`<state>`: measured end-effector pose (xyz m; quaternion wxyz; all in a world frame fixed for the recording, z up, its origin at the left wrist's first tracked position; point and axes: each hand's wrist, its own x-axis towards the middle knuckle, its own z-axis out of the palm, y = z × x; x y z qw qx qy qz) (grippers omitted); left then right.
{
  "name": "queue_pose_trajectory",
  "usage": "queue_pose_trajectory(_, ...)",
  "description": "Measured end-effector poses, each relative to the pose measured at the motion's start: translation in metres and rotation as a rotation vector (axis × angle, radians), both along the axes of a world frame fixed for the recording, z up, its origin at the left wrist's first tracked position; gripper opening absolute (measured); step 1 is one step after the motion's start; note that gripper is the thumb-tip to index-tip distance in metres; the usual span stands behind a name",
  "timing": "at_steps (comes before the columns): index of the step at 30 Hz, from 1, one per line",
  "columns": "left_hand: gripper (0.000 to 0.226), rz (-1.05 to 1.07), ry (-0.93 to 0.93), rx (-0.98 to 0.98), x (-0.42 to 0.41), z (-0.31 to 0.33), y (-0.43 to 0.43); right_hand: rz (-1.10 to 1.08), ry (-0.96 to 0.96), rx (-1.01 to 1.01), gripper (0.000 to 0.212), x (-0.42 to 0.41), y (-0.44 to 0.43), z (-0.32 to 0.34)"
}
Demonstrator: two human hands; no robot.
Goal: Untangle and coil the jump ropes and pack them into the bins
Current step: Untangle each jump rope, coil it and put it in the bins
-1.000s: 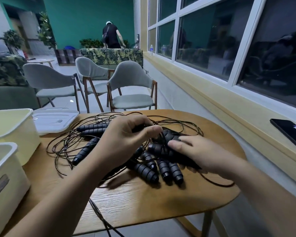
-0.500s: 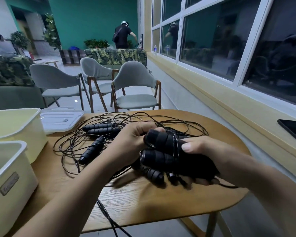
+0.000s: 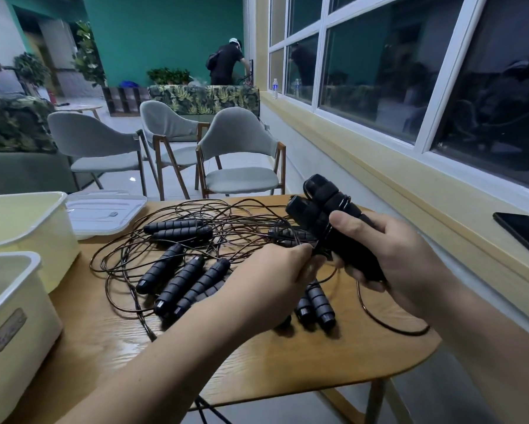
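Right hand (image 3: 404, 258): fingers (image 3: 353, 272) wrapped round the handle pair (image 3: 324, 212), held clear above the counter (image 3: 287, 362). Pair's long axis runs up and away-left, caps on top, cord end down at the palm. Left hand (image 3: 275, 276) sits just below-left of the handle pair, fingers curled. It looks to be pinching the cord (image 3: 317, 250) at the pair's lower end, tips partly hidden. Rope pile (image 3: 226, 228) lies left of and below the handle pair, bins (image 3: 28, 228) far left. Left hand is nearer the tangle, so it likely draws the cord out.
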<state>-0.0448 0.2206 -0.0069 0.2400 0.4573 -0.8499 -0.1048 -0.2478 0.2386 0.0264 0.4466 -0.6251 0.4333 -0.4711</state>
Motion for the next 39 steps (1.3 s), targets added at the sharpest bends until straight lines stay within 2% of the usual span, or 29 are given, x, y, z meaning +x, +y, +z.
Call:
queue_pose_trajectory(3, 0.032, -0.012, -0.08, -0.051, 0.002, 0.001, 0.003, -0.051, 0.03, 0.017, 0.046, -0.003, -0.006, -0.005)
queue_pose_trajectory(6, 0.027, -0.018, -0.085, -0.062, 0.008, 0.005, 0.005, -0.103, 0.095, 0.047, 0.047, -0.006, -0.012, -0.008)
queue_pose_trajectory(11, 0.023, -0.111, 0.092, -0.067, 0.02, 0.012, 0.007, -0.098, 0.274, 0.131, 0.033, -0.007, -0.015, -0.011)
queue_pose_trajectory(17, 0.022, -0.134, 0.219, -0.08, 0.033, 0.012, 0.0, 0.14, 0.552, 0.263, 0.031, -0.001, -0.008, -0.009)
queue_pose_trajectory(22, 0.039, -0.182, 0.345, -0.12, 0.038, 0.017, -0.003, 0.447, 0.539, 0.334, 0.029, -0.001, 0.001, -0.004)
queue_pose_trajectory(25, 0.044, -0.208, 0.428, 0.002, 0.04, 0.015, -0.006, 0.57, 0.483, 0.389, 0.03, -0.002, 0.004, 0.0)
queue_pose_trajectory(31, 0.033, -0.3, 0.52, 0.39, 0.049, 0.01, -0.013, 0.69, 0.464, 0.413, 0.038, -0.005, 0.003, 0.001)
queue_pose_trajectory(35, 0.036, -0.298, 0.527, 0.511, 0.046, 0.009, -0.012, 0.75, 0.435, 0.404, 0.036, -0.005, 0.007, 0.001)
queue_pose_trajectory(38, 0.033, -0.199, 0.584, 0.543, 0.036, -0.002, -0.016, 0.596, 0.412, 0.398, 0.026, 0.015, -0.001, 0.011)
queue_pose_trajectory(39, 0.028, -0.15, 0.588, 0.556, 0.034, -0.007, -0.016, 0.567, 0.401, 0.397, 0.033, 0.008, -0.003, 0.007)
